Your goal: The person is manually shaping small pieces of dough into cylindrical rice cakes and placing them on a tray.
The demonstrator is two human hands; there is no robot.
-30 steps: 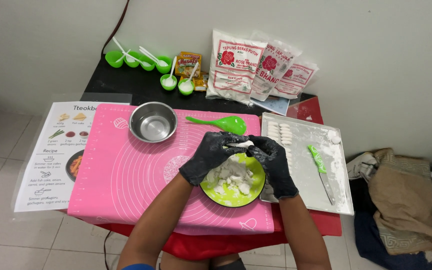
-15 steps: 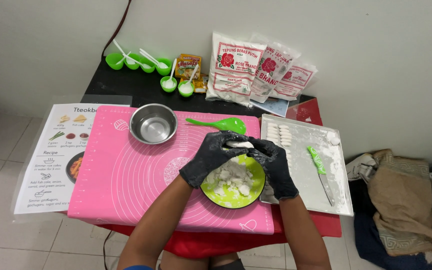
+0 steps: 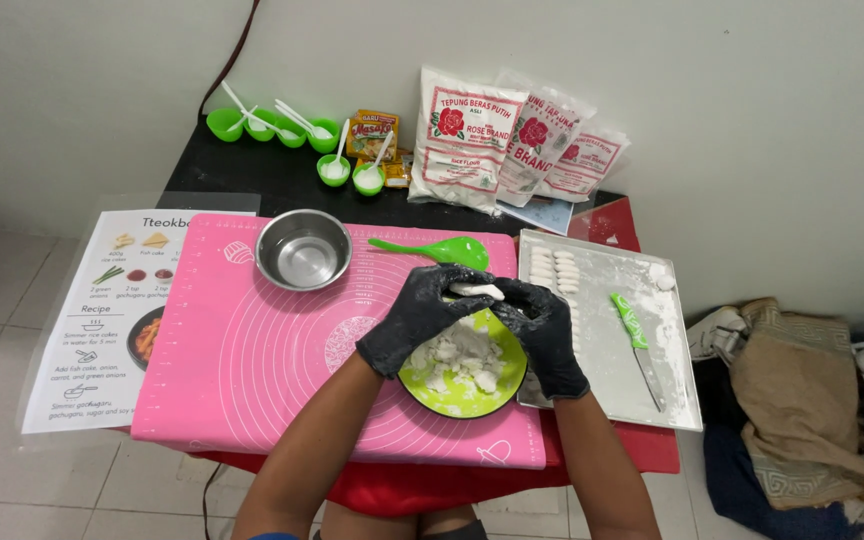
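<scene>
Both my hands wear black gloves. My left hand [image 3: 419, 315] and my right hand [image 3: 546, 325] pinch a small white piece of dough [image 3: 477, 291] between their fingertips, just above a green plate [image 3: 464, 403]. The plate lies on a pink mat [image 3: 252, 350] and holds several white dough lumps [image 3: 457, 360]. To the right, a metal tray [image 3: 652, 390] dusted with flour carries a row of shaped white pieces [image 3: 554, 270] and a green-handled knife [image 3: 636, 345].
An empty steel bowl [image 3: 304, 248] and a green spoon [image 3: 437, 248] lie on the mat's far side. Small green cups with white spoons [image 3: 287, 130] and three white flour bags [image 3: 512, 140] stand at the back. A laminated recipe sheet [image 3: 102, 320] lies left. Cloth bundle [image 3: 802, 390] right.
The dough piece has stayed between my fingertips over the plate; my fingers shifted slightly around it. Nothing else moved.
</scene>
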